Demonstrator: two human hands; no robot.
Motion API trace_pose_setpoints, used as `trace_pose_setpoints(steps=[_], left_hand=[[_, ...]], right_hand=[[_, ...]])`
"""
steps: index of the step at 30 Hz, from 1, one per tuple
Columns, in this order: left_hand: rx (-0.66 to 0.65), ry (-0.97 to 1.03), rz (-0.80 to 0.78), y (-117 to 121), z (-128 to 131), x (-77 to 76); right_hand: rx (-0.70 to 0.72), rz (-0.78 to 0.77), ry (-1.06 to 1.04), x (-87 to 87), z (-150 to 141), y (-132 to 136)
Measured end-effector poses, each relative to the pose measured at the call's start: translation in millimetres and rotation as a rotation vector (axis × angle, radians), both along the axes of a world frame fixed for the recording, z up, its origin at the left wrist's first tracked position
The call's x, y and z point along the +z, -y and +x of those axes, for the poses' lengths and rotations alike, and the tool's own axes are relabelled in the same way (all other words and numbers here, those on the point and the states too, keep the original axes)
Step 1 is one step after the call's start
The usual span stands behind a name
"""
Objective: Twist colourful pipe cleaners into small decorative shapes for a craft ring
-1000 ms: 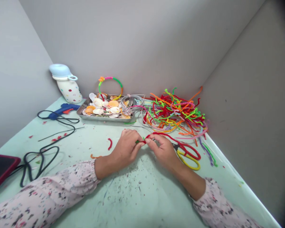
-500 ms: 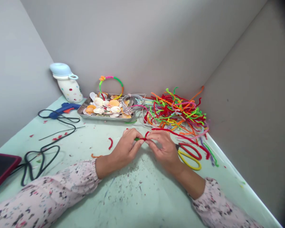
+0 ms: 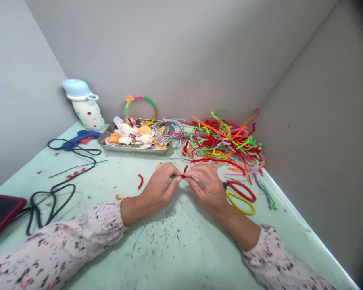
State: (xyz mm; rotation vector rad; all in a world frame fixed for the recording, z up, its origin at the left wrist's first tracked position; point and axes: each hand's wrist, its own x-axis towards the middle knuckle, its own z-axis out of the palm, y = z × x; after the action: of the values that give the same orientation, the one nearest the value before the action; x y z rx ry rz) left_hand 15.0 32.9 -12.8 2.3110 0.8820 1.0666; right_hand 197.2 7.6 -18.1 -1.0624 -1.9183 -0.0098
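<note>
Red strand: covered in fuzzy, matt pile. Heaped strands: fuzzy finish repeated. Tray: formed in smooth, shiny metal. Scissor handles: moulded in smooth plastic. Glue gun: cased in blue plastic. Bottle: finished smooth. Sleeves: made of gathered, printed cloth. Worktop: surfaced smooth, marked by dark flecks.

Spotted white bottle, metal tray of seashells, blue glue gun, looped dark cord, red-edged black device
</note>
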Motion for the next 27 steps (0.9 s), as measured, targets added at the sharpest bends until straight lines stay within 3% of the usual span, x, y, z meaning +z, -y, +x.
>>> trace_pose_setpoints(steps=[27], left_hand=[[-0.008,-0.036,0.057,-0.9,-0.3,-2.3]], right_hand=[[0.028,-0.043,0.015,1.1,0.3,-0.7]])
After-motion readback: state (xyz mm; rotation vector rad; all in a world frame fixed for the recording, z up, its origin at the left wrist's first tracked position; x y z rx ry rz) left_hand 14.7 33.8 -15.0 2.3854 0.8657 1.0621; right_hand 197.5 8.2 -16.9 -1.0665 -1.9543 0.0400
